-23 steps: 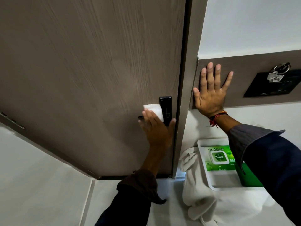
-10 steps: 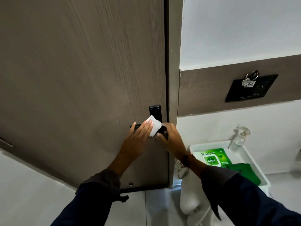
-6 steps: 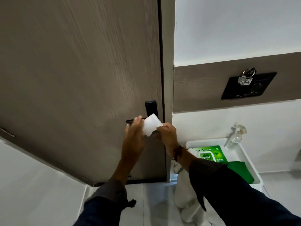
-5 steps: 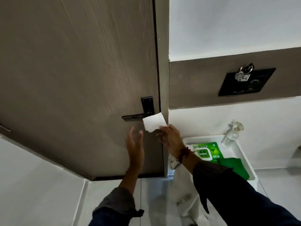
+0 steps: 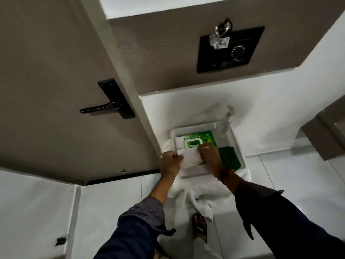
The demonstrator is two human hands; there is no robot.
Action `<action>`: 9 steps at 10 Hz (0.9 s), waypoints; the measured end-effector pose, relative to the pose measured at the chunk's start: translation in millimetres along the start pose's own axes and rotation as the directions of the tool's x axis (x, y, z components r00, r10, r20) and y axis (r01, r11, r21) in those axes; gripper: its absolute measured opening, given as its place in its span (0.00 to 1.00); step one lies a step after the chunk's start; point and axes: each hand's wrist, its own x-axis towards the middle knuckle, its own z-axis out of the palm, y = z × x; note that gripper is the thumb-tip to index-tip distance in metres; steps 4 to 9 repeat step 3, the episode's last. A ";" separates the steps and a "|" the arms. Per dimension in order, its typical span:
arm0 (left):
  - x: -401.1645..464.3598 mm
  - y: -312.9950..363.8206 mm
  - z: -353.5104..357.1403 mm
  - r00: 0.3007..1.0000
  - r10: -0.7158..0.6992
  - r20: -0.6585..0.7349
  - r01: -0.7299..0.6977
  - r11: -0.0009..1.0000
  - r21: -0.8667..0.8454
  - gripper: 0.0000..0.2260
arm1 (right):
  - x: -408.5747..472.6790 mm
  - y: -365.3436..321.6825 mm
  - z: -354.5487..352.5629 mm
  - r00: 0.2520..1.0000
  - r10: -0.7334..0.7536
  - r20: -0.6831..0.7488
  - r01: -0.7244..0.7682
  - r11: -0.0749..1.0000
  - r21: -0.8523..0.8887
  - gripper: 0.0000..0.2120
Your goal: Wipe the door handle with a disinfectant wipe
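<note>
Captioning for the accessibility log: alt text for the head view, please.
Both hands, left and right, hold a white wipe over a white tray containing a green wipes pack. The black door handle up-left is untouched; keys hang on a wall panel.

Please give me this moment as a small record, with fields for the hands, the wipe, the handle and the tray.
left hand: closed on the left end of the wipe
right hand: grips the right end of the wipe
wipe: white, held between both hands over the tray
handle: black lever on the door, nothing touches it
tray: white, on a white cloth; holds a green wipes pack and a green cloth
</note>
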 end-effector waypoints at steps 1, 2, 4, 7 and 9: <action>-3.2 -6.9 24.7 0.995 0.092 0.025 -0.094 0.909 0.405 0.15 | 4.2 13.8 -17.5 0.992 -0.121 0.035 0.121 0.832 -0.541 0.09; -17.4 -2.2 29.0 0.977 0.192 0.097 -0.201 0.659 0.725 0.14 | -6.8 21.9 -23.9 0.985 -0.123 0.119 0.171 0.682 -0.711 0.10; -21.8 15.9 9.6 0.942 0.326 0.081 -0.280 0.629 0.725 0.11 | -16.6 7.1 -26.2 0.963 -0.251 0.100 0.236 0.599 -0.765 0.12; -21.8 15.9 9.6 0.942 0.326 0.081 -0.280 0.629 0.725 0.11 | -16.6 7.1 -26.2 0.963 -0.251 0.100 0.236 0.599 -0.765 0.12; -21.8 15.9 9.6 0.942 0.326 0.081 -0.280 0.629 0.725 0.11 | -16.6 7.1 -26.2 0.963 -0.251 0.100 0.236 0.599 -0.765 0.12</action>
